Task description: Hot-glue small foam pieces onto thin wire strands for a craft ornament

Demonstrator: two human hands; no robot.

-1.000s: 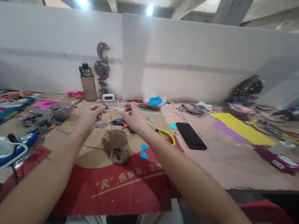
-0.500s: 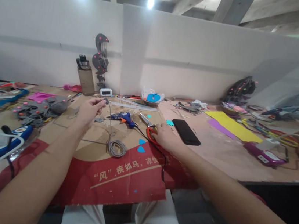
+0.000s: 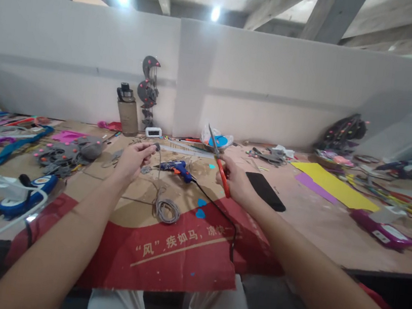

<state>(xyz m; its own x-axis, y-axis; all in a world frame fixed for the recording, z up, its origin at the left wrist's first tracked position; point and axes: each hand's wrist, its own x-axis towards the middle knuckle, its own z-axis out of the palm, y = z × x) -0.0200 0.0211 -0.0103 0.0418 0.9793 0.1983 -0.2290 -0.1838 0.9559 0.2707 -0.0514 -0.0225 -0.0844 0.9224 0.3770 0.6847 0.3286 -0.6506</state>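
Note:
My left hand (image 3: 134, 161) pinches a small dark grey piece at the end of a grey cord (image 3: 159, 168). The cord hangs from my fingertips to a loose coil (image 3: 167, 211) on the cardboard sheet (image 3: 121, 214). In my right hand (image 3: 237, 178) is a pair of scissors (image 3: 222, 167) with orange-red handles, raised off the table, blades pointing up and away from me. Between my hands lies a blue glue gun (image 3: 176, 168), its black cable running toward me. Blue paper cut-outs (image 3: 200, 213) lie to the right of the coil.
A black phone (image 3: 265, 191) lies right of my right hand. Behind stand a bottle (image 3: 127, 115) and a small white digital display (image 3: 153, 132). Grey felt pieces (image 3: 70, 153) and a blue power strip (image 3: 27, 196) are at left. Yellow paper (image 3: 335, 185) and a purple power strip (image 3: 383, 230) are at right.
My right hand has lifted the scissors from the cardboard, and their blades now point upward. My left hand still pinches the cord's end. The whole view has shifted slightly.

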